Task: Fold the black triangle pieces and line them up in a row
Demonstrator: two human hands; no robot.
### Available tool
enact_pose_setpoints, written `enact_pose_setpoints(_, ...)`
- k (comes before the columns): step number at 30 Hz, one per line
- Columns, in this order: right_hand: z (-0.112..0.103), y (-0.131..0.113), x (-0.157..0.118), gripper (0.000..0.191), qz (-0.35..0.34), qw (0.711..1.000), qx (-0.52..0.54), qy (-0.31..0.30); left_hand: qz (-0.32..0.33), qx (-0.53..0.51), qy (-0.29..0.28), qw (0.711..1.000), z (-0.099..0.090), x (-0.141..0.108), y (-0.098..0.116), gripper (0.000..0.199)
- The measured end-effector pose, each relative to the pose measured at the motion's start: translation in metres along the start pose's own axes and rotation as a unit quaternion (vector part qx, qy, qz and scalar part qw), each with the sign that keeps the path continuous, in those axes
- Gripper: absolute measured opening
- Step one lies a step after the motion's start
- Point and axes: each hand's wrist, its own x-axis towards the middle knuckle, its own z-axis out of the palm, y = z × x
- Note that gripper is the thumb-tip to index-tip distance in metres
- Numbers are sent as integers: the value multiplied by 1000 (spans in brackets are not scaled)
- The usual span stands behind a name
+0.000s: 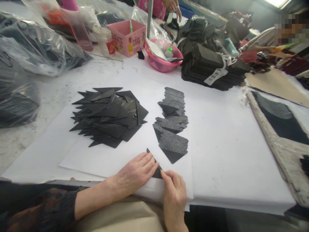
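Observation:
A black leather-like piece (158, 173), folded to a point, lies on white paper at the table's near edge. My left hand (139, 169) presses on its upper part, fingers together and slightly bent. The thumb and forefinger of my right hand (174, 190) pinch the piece's right edge. Beyond my left hand is a heap of folded black pointed pieces (116, 119). Past my right hand runs an overlapping row of unfolded pieces (172, 141), grey fuzzy side up, some showing black corners.
A pink basin (161, 66) with tools, a pink box (127, 40) and a plastic cup (103, 42) stand at the back. Tied black stacks (212, 64) are back right, plastic-bagged goods (36, 54) left. Another person's hand (175, 8) shows at the far top.

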Motion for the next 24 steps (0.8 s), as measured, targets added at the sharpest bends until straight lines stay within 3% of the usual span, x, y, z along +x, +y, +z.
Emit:
enact_pose_setpoints(5,-1,-1,0,24,7,1000,5,-3,40,-34,15,999,0,4,4,25)
enact_pose_setpoints(12,-7,7,-6,22,20,998,60,15,17,-15,26,999,-5,6,8,27)
enact_pose_setpoints(24,-11,6,-11,22,42,997,63,-10,23,-17,-20,999,-3,7,12,23)
